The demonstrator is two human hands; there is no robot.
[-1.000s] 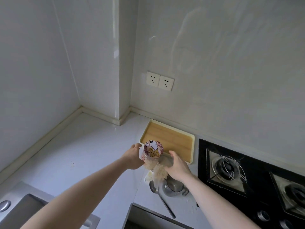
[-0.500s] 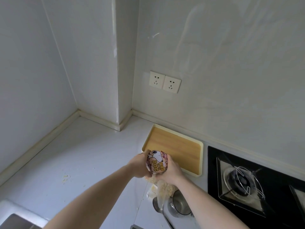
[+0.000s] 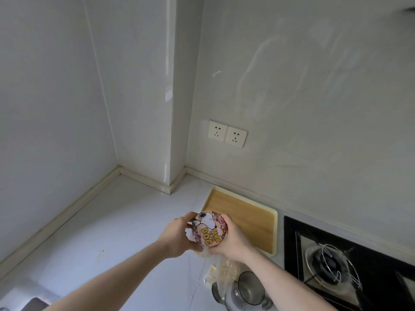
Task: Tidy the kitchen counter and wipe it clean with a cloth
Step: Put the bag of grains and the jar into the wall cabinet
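Observation:
A round pink lid (image 3: 210,230) with a cartoon dog printed on it faces me, held up above the white counter (image 3: 116,223). My left hand (image 3: 177,236) grips its left edge and my right hand (image 3: 231,240) grips its right edge. A clear plastic bag (image 3: 226,269) with pale food in it hangs below the lid, between my wrists. What the lid sits on is hidden by my hands.
A wooden tray (image 3: 247,217) with a cream rim lies against the back wall. A black gas hob (image 3: 336,263) with a wire stand is at the right. A glass pot lid (image 3: 247,290) lies near the counter's front. Crumbs (image 3: 101,253) dot the counter at left.
Both hands have closed in around the lid and lifted it a little nearer to me. The view has tilted upward, and the sink has almost left the frame.

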